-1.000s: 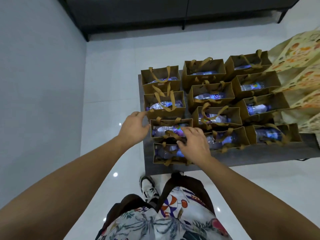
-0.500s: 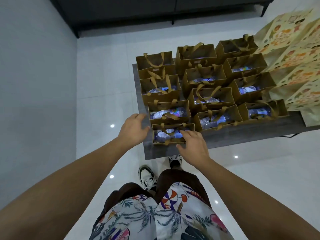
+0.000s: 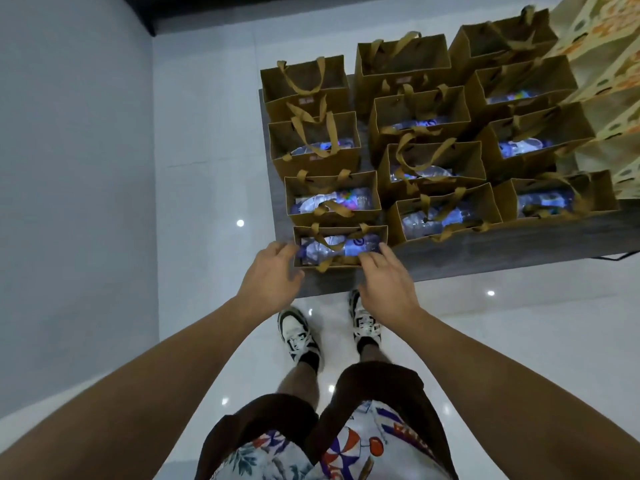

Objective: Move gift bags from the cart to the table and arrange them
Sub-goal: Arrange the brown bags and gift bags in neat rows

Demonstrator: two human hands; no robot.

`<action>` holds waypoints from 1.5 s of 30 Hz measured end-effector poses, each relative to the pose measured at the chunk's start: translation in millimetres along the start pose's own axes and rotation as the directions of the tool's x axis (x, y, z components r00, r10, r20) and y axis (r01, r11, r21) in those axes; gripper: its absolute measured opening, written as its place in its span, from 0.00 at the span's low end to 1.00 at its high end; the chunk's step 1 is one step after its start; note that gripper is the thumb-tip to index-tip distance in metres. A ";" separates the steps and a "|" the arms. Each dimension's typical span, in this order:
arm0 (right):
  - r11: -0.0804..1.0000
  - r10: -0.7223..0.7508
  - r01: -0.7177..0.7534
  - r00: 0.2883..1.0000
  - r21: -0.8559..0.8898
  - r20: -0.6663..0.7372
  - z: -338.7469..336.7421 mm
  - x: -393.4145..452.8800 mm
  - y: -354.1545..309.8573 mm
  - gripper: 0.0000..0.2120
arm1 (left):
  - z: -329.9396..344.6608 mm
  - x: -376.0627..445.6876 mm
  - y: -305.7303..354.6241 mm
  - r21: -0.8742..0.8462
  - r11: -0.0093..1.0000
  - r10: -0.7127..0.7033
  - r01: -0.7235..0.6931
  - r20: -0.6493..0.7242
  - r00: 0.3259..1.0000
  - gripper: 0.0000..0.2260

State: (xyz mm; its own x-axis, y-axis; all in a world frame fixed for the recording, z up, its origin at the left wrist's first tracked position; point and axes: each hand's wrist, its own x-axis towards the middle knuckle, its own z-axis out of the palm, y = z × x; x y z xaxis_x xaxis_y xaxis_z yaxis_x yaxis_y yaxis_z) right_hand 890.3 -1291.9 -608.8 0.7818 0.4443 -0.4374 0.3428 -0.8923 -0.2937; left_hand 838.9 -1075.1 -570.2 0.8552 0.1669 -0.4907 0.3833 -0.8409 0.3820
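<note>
Looking down from the head cam, I've got the nearest gift bag (image 3: pixel 341 245) as my landmark: small brown paper one at the front of the dark grey table (image 3: pixel 485 251), close to its near edge. My left hand (image 3: pixel 272 278) sits at that bag's left side, fingers loosely curled and spread, tips right at the paper. My right hand (image 3: pixel 388 277) is at its near right corner, fingers also spread; looks like they touch the rim, but I can't tell for sure whether either hand actually grips. Inside that bag lies a plastic bottle (image 3: pixel 332 244). Behind it and off to its right stand the other brown bags (image 3: pixel 433 168) in rows, ribbon handles flopped over. Further right of those are patterned cream bags (image 3: pixel 609 74).
</note>
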 end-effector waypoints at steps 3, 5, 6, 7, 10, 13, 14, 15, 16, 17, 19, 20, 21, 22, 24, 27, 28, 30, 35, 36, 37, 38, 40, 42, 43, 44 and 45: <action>0.995 -0.062 0.066 0.996 -0.078 0.056 8.8 20.7 10.5 0.21 | 20.3 13.7 3.7 0.058 0.997 0.044 -0.044 -0.001 0.999 0.20; 0.992 -0.069 0.070 0.997 -0.103 0.017 9.2 33.5 17.3 0.16 | 30.7 20.6 6.1 0.073 0.994 0.079 -0.079 0.006 0.997 0.19; 0.990 -0.076 0.080 0.996 -0.118 0.038 5.7 38.4 18.5 0.14 | 34.8 23.5 6.8 0.076 0.993 0.091 -0.091 0.003 0.996 0.18; 0.988 -0.090 0.096 0.994 -0.119 0.056 2.3 43.7 19.6 0.13 | 37.8 25.8 7.0 0.075 0.993 0.089 -0.088 -0.003 0.996 0.17; 0.991 -0.127 0.132 0.985 -0.036 0.115 -11.8 58.3 19.7 0.08 | 42.7 30.4 7.9 0.065 0.997 0.046 -0.047 0.024 0.999 0.15; 0.960 -0.234 0.258 0.953 -0.110 0.193 -9.2 61.1 20.8 0.11 | 47.0 34.4 8.6 0.081 0.995 0.046 -0.055 0.106 0.993 0.18; 0.947 -0.239 0.280 0.940 -0.154 0.244 -7.4 59.4 20.9 0.16 | 49.1 35.5 8.5 0.101 0.993 0.039 -0.053 0.138 0.990 0.18; 0.936 -0.241 0.294 0.936 -0.196 0.256 -4.4 59.0 21.7 0.17 | 51.8 36.8 8.3 0.129 0.991 0.024 -0.045 0.163 0.986 0.18; 0.929 -0.237 0.292 0.941 -0.229 0.242 -1.4 59.9 22.5 0.15 | 54.8 38.6 8.1 0.157 0.987 0.007 -0.034 0.170 0.985 0.16; 0.926 -0.226 0.280 0.948 -0.253 0.223 2.5 61.8 24.3 0.13 | 57.3 40.5 8.2 0.176 0.984 -0.011 -0.018 0.162 0.987 0.14; 0.933 -0.222 0.267 0.955 -0.242 0.197 4.6 64.2 24.0 0.13 | 60.3 43.5 8.7 0.176 0.984 -0.055 0.033 0.124 0.991 0.12; 0.941 -0.217 0.260 0.955 -0.218 0.205 2.8 65.8 23.8 0.13 | 60.3 45.8 9.1 0.170 0.984 -0.079 0.060 0.109 0.991 0.13; 0.952 -0.208 0.245 0.957 -0.183 0.200 0.0 68.3 24.4 0.12 | 59.5 48.8 9.3 0.165 0.983 -0.098 0.080 0.101 0.990 0.13; 0.961 -0.199 0.231 0.960 -0.155 0.197 -3.2 70.6 25.5 0.11 | 58.6 51.9 8.9 0.160 0.982 -0.112 0.096 0.097 0.989 0.12; 0.968 -0.210 0.230 0.963 -0.105 0.169 -8.0 75.7 28.7 0.09 | 56.0 58.1 8.1 0.137 0.984 -0.125 0.112 0.088 0.988 0.12; 0.975 -0.203 0.214 0.966 -0.061 0.159 -7.6 80.0 33.1 0.09 | 52.9 63.0 9.9 0.114 0.986 -0.130 0.121 0.082 0.988 0.14; 0.977 -0.198 0.209 0.967 -0.053 0.159 -7.4 80.4 33.1 0.09 | 52.0 63.9 10.8 0.111 0.986 -0.138 0.128 0.087 0.987 0.14; 0.981 -0.181 0.191 0.967 -0.041 0.178 -6.9 79.7 33.0 0.09 | 50.3 64.8 12.4 0.102 0.984 -0.155 0.145 0.102 0.983 0.13; 0.960 -0.174 0.170 0.985 0.220 -0.002 -11.1 72.5 31.2 0.11 | 44.1 57.5 17.6 0.055 0.985 -0.171 0.164 0.188 0.967 0.11; 0.954 -0.177 0.205 0.974 0.220 -0.141 -12.8 72.8 29.9 0.12 | 42.8 55.3 18.9 0.036 0.984 -0.179 0.176 0.199 0.963 0.12; 0.955 -0.177 0.228 0.950 0.187 -0.257 -16.3 74.8 27.7 0.13 | 42.4 53.2 19.7 0.023 0.983 -0.185 0.184 0.200 0.962 0.14; 0.964 -0.173 0.226 0.933 0.141 -0.316 -20.8 79.2 25.1 0.14 | 43.0 51.2 19.9 0.016 0.983 -0.185 0.185 0.195 0.963 0.14; 0.986 -0.146 0.162 0.951 0.039 -0.274 -30.1 94.4 21.1 0.17 | 45.8 48.0 20.4 0.016 0.984 -0.175 0.175 0.192 0.966 0.14; 0.993 -0.084 0.074 0.990 -0.089 -0.113 -35.0 117.1 19.8 0.17 | 48.3 46.4 21.6 0.008 0.985 -0.169 0.171 0.191 0.967 0.14; 0.987 -0.059 0.053 0.998 -0.151 -0.032 -36.4 126.5 19.8 0.16 | 49.2 46.8 22.1 0.005 0.986 -0.166 0.168 0.185 0.968 0.14; 0.978 -0.053 0.058 0.998 -0.202 0.030 -37.4 133.0 19.0 0.15 | 49.9 47.8 21.8 0.005 0.986 -0.165 0.167 0.179 0.970 0.15; 0.968 -0.067 0.082 0.995 -0.236 0.069 -38.1 138.4 18.0 0.13 | 50.3 48.5 21.0 0.005 0.986 -0.167 0.169 0.174 0.970 0.15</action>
State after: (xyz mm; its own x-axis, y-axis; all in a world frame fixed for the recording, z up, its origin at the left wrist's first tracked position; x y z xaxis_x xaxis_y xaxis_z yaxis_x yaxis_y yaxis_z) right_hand 1024.5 -1249.5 -642.3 0.7192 0.5079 -0.4740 0.5188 -0.8465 -0.1197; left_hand 870.9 -1110.6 -625.4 0.7053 0.2131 -0.6762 0.5207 -0.8030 0.2900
